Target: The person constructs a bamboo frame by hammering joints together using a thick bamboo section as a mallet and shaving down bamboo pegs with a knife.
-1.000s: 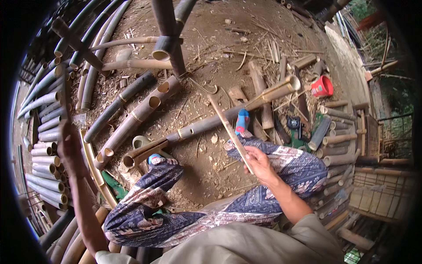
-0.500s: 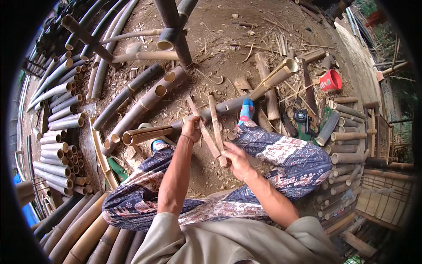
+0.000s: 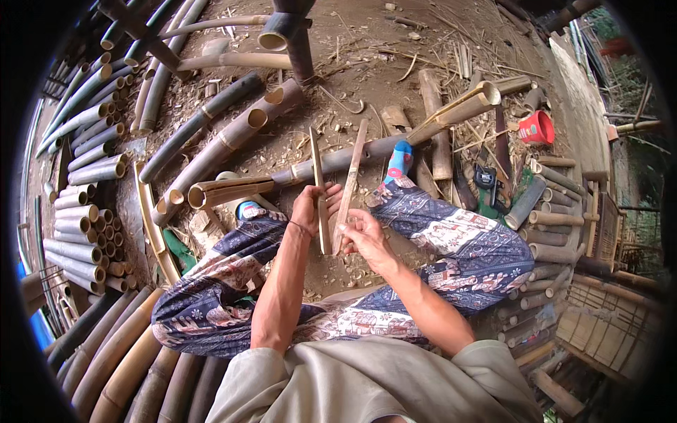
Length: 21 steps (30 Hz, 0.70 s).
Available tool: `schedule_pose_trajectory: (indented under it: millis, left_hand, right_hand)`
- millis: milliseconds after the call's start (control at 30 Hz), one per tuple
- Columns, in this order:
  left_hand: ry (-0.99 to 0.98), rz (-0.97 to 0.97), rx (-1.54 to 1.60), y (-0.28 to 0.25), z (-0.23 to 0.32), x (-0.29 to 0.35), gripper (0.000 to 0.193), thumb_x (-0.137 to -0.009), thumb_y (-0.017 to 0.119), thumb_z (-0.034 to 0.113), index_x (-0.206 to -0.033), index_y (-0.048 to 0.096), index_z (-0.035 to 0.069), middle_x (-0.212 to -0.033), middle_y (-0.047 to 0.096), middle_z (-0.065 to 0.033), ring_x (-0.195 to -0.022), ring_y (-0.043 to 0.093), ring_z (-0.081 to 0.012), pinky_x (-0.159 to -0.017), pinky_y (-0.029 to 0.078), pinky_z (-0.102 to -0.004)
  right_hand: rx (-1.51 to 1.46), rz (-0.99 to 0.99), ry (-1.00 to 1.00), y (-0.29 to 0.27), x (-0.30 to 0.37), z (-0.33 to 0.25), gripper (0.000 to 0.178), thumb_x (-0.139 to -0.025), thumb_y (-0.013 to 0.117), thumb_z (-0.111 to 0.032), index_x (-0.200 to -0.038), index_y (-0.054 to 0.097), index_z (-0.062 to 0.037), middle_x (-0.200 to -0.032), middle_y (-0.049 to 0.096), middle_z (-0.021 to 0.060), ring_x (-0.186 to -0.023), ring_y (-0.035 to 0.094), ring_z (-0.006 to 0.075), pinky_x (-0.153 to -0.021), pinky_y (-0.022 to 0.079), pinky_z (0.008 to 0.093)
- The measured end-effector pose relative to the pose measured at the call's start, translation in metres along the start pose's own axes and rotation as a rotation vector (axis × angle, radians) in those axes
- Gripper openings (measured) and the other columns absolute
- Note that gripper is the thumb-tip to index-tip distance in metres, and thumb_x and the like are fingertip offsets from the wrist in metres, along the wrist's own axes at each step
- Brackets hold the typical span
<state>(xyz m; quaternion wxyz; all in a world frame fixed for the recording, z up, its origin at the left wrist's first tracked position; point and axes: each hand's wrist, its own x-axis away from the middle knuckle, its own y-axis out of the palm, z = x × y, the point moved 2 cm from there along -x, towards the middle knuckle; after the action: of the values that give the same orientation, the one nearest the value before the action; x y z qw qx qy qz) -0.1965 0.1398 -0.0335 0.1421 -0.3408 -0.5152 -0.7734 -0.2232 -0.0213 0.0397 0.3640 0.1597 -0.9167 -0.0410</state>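
left hand point(image 3: 310, 209) grips a slat point(image 3: 316, 158), right hand point(image 3: 365, 236) a strip point(image 3: 352, 168), both partly covered.

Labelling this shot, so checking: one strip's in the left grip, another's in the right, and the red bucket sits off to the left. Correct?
Not quite: the head view shows the red bucket off to the right. One strip is in the left grip and another strip in the right grip, as you said.

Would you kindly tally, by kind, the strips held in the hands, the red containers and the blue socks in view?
Held strips: 2
Red container: 1
Blue socks: 2
Total: 5
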Motion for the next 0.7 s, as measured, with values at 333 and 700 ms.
schedule_pose_trajectory:
  millis: [333, 700]
  left_hand:
    - [0.28, 0.403, -0.746, -0.012, 0.048, -0.014, 0.038, -0.088, 0.044, 0.022, -0.112, 0.052, -0.007, -0.106, 0.061, -0.0219, -0.092, 0.063, -0.0335, -0.083, 0.052, -0.0419]
    - [0.523, 0.162, -0.703, 0.105, 0.104, 0.045, 0.034, -0.093, 0.06, 0.027, -0.111, 0.05, 0.0, -0.094, 0.067, -0.0135, -0.09, 0.065, -0.022, -0.067, 0.057, -0.0377]
  right_hand:
    - [-0.233, 0.044, -0.079, 0.003, -0.022, -0.019, 0.037, -0.091, 0.054, -0.011, -0.127, 0.048, -0.0057, -0.081, 0.059, 0.0036, -0.063, 0.059, 0.0108, -0.048, 0.052, 0.0281]
    - [1.36, -0.039, -0.617, -0.049, 0.053, -0.049, 0.056, -0.086, 0.059, -0.01, -0.14, 0.045, -0.0084, -0.104, 0.053, 0.0186, -0.09, 0.054, 0.0248, -0.074, 0.052, 0.0421]
